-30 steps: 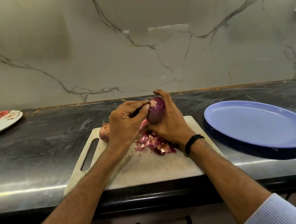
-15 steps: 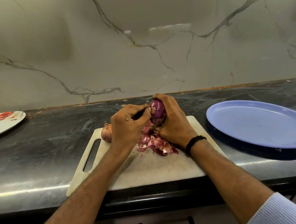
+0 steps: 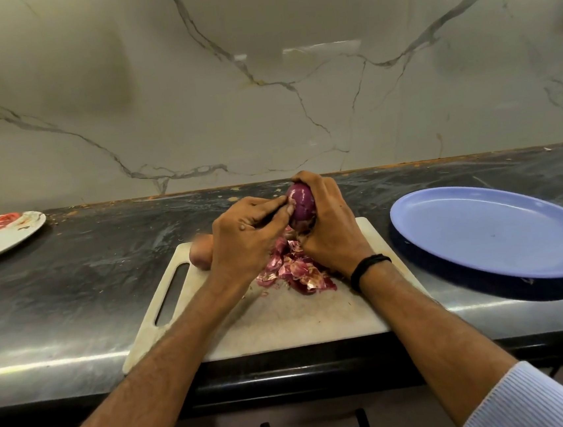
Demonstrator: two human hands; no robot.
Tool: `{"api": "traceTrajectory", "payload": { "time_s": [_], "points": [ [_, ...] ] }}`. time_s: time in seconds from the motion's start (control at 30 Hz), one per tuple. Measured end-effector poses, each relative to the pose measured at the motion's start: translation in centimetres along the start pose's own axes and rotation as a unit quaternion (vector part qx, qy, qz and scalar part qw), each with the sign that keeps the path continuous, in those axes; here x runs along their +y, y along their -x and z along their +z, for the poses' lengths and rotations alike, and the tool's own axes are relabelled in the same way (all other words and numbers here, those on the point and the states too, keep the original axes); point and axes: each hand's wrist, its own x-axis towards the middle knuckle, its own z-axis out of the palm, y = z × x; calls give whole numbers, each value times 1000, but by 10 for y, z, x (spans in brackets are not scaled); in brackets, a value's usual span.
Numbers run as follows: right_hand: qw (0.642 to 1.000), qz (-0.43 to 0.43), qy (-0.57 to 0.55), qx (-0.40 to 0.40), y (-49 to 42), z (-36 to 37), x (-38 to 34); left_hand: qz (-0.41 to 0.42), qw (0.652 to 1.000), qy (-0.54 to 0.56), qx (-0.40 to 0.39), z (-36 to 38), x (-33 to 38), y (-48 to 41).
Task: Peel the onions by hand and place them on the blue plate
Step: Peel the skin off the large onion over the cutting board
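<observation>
Onion above the cutting board, mostly hidden, gripped in my right hand; my left hand pinches its skin and covers half a second onion. Both grips match half a second ago.

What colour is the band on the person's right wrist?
Black. The head view shows the band behind the right hand, which grips the onion.

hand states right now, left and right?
left hand: fingertips pinching at the skin of the onion.
right hand: closed round the onion, holding it up.
</observation>
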Motion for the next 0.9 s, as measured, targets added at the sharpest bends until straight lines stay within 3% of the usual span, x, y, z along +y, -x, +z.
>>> {"api": "traceTrajectory", "payload": {
  "time_s": [0.23, 0.67, 0.9],
  "points": [
    [1000, -5, 13, 6, 0, 1, 5, -66, 996, 63, -1, 1, 1, -1],
    [1000, -11, 20, -14, 1, 1, 1, -50, 998, -18, 19, 1, 0, -2],
    [993, 25, -100, 61, -5, -2, -6, -122, 990, -65, 43, -6, 8, -3]
  ]
}}
